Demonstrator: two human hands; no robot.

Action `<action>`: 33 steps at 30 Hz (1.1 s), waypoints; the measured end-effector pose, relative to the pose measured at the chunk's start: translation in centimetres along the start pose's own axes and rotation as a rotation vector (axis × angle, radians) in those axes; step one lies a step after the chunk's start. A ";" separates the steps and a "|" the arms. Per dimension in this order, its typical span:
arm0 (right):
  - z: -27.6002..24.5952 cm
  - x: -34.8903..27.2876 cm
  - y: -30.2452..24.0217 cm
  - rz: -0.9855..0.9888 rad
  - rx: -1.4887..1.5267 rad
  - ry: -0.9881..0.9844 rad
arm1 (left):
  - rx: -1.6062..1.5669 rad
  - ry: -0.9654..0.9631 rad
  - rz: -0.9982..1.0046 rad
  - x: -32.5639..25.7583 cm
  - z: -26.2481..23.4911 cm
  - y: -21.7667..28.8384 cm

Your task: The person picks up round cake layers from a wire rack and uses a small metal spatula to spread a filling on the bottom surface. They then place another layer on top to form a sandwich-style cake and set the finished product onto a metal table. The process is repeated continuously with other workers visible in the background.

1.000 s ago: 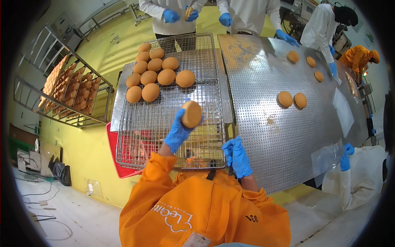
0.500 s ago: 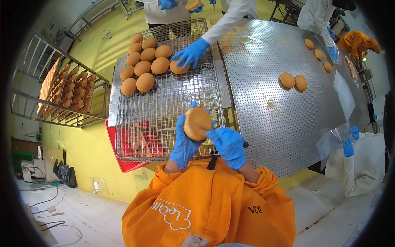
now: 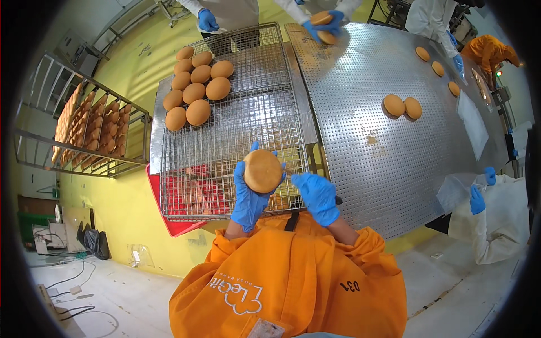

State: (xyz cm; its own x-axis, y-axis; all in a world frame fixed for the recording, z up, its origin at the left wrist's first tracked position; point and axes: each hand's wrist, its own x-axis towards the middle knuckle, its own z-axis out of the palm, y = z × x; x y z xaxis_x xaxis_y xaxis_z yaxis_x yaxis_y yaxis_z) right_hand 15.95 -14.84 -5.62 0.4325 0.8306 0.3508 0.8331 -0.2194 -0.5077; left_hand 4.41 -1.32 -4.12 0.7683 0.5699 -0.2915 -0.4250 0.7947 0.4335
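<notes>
My left hand [image 3: 251, 200], in a blue glove, holds up a round golden-brown bun [image 3: 262, 171] with its pale, flat face toward me. To the right of the bun, and apart from it, my right hand [image 3: 316, 197] is closed in a fist. A dark handle end [image 3: 338, 200] sticks out behind that fist; the rest of this tool is hidden or too thin to make out. Both hands are over the near edge of a wire rack [image 3: 236, 129]. Several browned buns [image 3: 198, 112] lie in rows at the rack's far left.
A perforated metal table [image 3: 360, 169] adjoins on the right, with two buns [image 3: 403, 107] and further ones near its far edge. A red crate [image 3: 180, 225] is under the rack. Left stands a trolley [image 3: 84, 129] of baked trays. Co-workers' gloved hands [image 3: 329, 25] hold buns across the table.
My right hand has drawn slightly away from the bun, which has shifted a little left. A co-worker's hand has left the rack, and the bun it touched there is gone.
</notes>
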 end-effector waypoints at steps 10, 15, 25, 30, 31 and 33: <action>3.8 -0.4 2.2 0.521 0.910 -0.035 | 0.478 0.174 0.017 1.3 -1.2 -2.3; 4.0 0.2 9.2 0.921 1.394 -0.006 | 1.052 -0.486 -0.164 5.9 1.1 -0.6; -0.5 -0.4 10.7 0.953 1.707 0.081 | 2.384 1.021 0.507 19.8 -6.4 20.3; -1.4 -2.5 8.1 0.928 1.659 -0.044 | 2.217 0.608 0.181 14.9 -6.4 16.9; -1.4 -2.5 7.9 0.879 1.657 -0.104 | 1.915 0.422 0.264 14.2 -7.5 15.9; -1.6 -1.7 7.1 0.778 1.646 -0.217 | 1.284 0.080 0.389 12.7 -8.8 13.2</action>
State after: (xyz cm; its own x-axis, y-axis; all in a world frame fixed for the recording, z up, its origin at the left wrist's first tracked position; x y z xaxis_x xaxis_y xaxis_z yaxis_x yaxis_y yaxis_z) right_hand 21.71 -18.64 -8.58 0.3522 0.8709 -0.3428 -0.7137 0.0129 -0.7004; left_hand 4.37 18.29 -9.63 0.6524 0.7579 0.0024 0.1725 -0.1515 0.9733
